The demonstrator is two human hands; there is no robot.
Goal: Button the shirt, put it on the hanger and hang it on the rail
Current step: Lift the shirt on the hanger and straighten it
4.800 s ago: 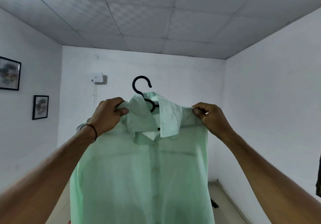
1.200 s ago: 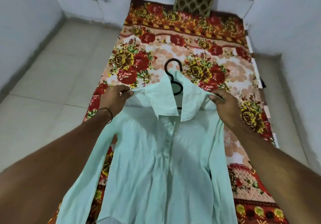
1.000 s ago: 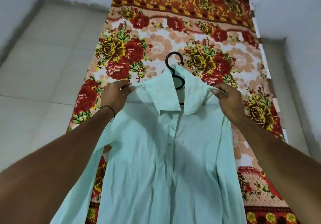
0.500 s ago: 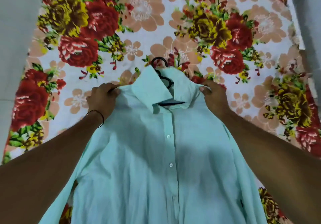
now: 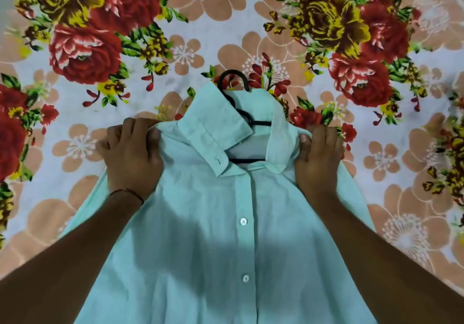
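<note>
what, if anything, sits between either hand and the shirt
Nothing visible: the left hand and right hand each grip the shirt directly at its shoulders; the hanger sits inside its collar.

The shirt (image 5: 213, 223) covers most of the hanger (image 5: 248, 160); only its hook and bits of bar inside the open collar show. The shirt's hem runs off the bottom edge, and its sleeves lie mostly under the forearms. The left hand (image 5: 130, 158) and right hand (image 5: 319, 158) grip the shoulders, fingertips curled out of sight. The flowered bedsheet (image 5: 200, 22) is cut off on every side.
</note>
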